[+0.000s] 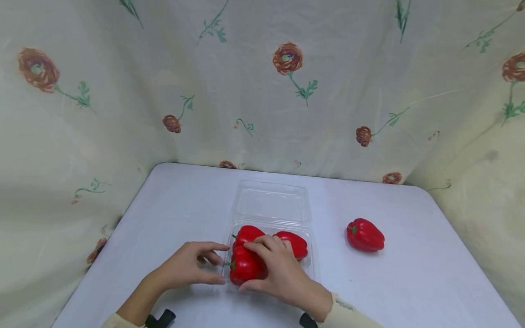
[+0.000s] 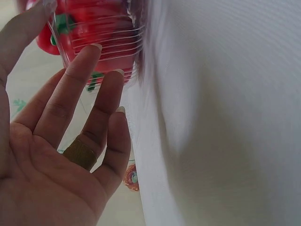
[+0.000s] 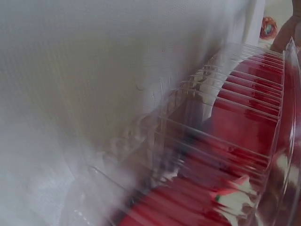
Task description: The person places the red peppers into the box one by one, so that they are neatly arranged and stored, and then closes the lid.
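A clear plastic clamshell box (image 1: 310,269) stands on the table with its lid (image 1: 270,202) folded back. Inside it are a red bell pepper at the back left (image 1: 248,233), one on the right (image 1: 298,245) and one at the front left (image 1: 245,269). My right hand (image 1: 283,271) grips the front-left pepper from above, fingers over its top and thumb on the near side. Beside the box's left wall is my left hand (image 1: 190,264), its fingers loosely bent and the fingertips at the ribbed plastic (image 2: 108,40). The right wrist view shows red peppers through the wall, partly blurred.
Another red bell pepper (image 1: 365,235) lies on the white table (image 1: 410,282), to the right of the box. A flower-patterned cloth (image 1: 246,82) hangs behind and at both sides of the table.
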Available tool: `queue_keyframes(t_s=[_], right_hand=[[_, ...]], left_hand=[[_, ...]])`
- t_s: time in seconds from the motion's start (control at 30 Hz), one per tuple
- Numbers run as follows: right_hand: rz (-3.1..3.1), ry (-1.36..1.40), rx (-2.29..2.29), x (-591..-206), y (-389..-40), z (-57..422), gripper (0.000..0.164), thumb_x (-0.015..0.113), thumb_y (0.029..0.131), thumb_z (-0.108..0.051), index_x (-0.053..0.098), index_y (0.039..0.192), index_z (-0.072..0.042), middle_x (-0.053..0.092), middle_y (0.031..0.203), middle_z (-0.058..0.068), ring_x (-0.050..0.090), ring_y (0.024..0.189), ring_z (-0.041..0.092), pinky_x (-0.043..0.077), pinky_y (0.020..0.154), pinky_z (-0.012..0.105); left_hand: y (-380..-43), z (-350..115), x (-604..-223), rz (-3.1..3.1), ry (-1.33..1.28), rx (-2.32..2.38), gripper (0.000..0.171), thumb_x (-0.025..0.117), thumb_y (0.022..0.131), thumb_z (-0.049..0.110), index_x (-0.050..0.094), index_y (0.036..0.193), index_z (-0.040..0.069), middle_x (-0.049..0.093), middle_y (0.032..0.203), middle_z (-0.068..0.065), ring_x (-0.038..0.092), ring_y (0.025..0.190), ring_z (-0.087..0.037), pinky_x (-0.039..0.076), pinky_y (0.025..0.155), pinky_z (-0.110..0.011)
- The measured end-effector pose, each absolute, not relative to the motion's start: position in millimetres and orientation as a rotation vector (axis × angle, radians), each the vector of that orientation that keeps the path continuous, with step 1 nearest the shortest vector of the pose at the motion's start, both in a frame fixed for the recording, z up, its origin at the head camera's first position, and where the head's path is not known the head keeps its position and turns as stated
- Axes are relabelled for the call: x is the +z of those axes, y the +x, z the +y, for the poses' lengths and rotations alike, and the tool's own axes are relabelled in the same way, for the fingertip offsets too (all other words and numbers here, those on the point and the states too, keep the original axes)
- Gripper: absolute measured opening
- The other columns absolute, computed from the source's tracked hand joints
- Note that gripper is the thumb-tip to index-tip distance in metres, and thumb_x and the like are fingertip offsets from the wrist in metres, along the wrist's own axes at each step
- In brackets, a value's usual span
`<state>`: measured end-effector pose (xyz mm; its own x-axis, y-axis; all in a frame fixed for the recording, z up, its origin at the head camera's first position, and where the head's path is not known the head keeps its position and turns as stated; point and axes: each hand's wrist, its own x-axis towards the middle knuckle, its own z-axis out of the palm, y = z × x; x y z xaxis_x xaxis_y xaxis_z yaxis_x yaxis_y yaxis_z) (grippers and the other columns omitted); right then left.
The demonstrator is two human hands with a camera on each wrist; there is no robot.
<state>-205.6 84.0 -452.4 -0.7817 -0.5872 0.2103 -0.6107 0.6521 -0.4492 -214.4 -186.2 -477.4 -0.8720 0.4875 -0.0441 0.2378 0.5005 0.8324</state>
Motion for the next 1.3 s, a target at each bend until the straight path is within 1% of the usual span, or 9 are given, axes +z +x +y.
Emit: queue_keyframes(t_s=[0.1,0.23,0.33,0.6,0.73,0.93,1.03,1.17,1.3], right_hand=[[-2.799,1.049,0.774,-455,-206,85,0.081,0.079,0.071,-0.063,0.056,0.139,-0.026,0.052,0.129,-0.009,0.044,0.118,0.008,0.042,0.093,0.041],[-2.791,1.084,0.754,-455,-205,86,0.076,0.075,0.076,-0.063,0.056,0.140,-0.027,0.051,0.128,-0.010,0.044,0.118,0.009,0.043,0.093,0.042],[-2.799,1.102,0.729,-456,-204,85,0.075,0.074,0.078,-0.062,0.057,0.141,-0.025,0.051,0.127,-0.008,0.045,0.117,0.011,0.042,0.093,0.043],[-2.830,1.077,0.695,-459,-203,86,0.077,0.074,0.077,-0.062,0.055,0.142,-0.027,0.051,0.126,-0.008,0.043,0.117,0.010,0.040,0.093,0.042],[-2.818,1.070,0.727,-460,-203,88,0.078,0.074,0.076,-0.063,0.054,0.143,-0.028,0.051,0.127,-0.009,0.043,0.116,0.009,0.040,0.094,0.043],[-2.810,1.059,0.769,-459,-205,92,0.080,0.077,0.075,-0.061,0.051,0.144,-0.029,0.051,0.128,-0.009,0.043,0.117,0.008,0.041,0.094,0.043],[-2.806,1.036,0.764,-456,-206,96,0.078,0.076,0.076,-0.061,0.052,0.143,-0.029,0.051,0.128,-0.009,0.043,0.118,0.008,0.043,0.093,0.043],[-2.754,0.999,0.776,-451,-212,106,0.072,0.074,0.079,-0.060,0.057,0.139,-0.025,0.052,0.124,-0.009,0.043,0.117,0.008,0.040,0.092,0.041],[-2.729,0.911,0.788,-445,-220,124,0.068,0.079,0.078,-0.054,0.059,0.136,-0.024,0.054,0.124,-0.008,0.044,0.117,0.007,0.039,0.090,0.039]], left_hand=[[-214,-186,-477,2.467,0.618,1.318,0.063,0.086,0.076,0.038,0.064,0.132,0.018,0.072,0.095,0.014,0.064,0.094,-0.013,0.053,0.084,-0.038],[-214,-186,-477,2.468,0.623,1.319,0.063,0.086,0.076,0.038,0.064,0.131,0.019,0.072,0.095,0.013,0.064,0.094,-0.014,0.053,0.084,-0.038],[-214,-185,-477,2.469,0.623,1.313,0.062,0.086,0.076,0.038,0.064,0.131,0.019,0.072,0.094,0.014,0.064,0.094,-0.015,0.053,0.084,-0.039],[-213,-185,-477,2.473,0.603,1.305,0.063,0.086,0.076,0.038,0.064,0.132,0.019,0.072,0.094,0.016,0.064,0.095,-0.017,0.053,0.085,-0.040],[-213,-184,-477,2.477,0.595,1.306,0.064,0.086,0.076,0.038,0.063,0.132,0.019,0.071,0.094,0.016,0.064,0.094,-0.016,0.053,0.085,-0.039],[-212,-183,-478,2.486,0.610,1.303,0.063,0.086,0.076,0.037,0.064,0.132,0.017,0.072,0.095,0.014,0.064,0.093,-0.014,0.054,0.083,-0.037],[-213,-183,-479,2.485,0.611,1.303,0.062,0.086,0.077,0.036,0.064,0.132,0.018,0.072,0.095,0.014,0.064,0.093,-0.014,0.054,0.083,-0.037],[-213,-183,-479,2.483,0.596,1.304,0.062,0.086,0.077,0.037,0.063,0.132,0.019,0.072,0.095,0.015,0.064,0.094,-0.014,0.053,0.084,-0.038],[-213,-183,-478,2.479,0.578,1.311,0.062,0.086,0.076,0.036,0.064,0.131,0.018,0.072,0.094,0.015,0.064,0.094,-0.016,0.053,0.083,-0.039]])
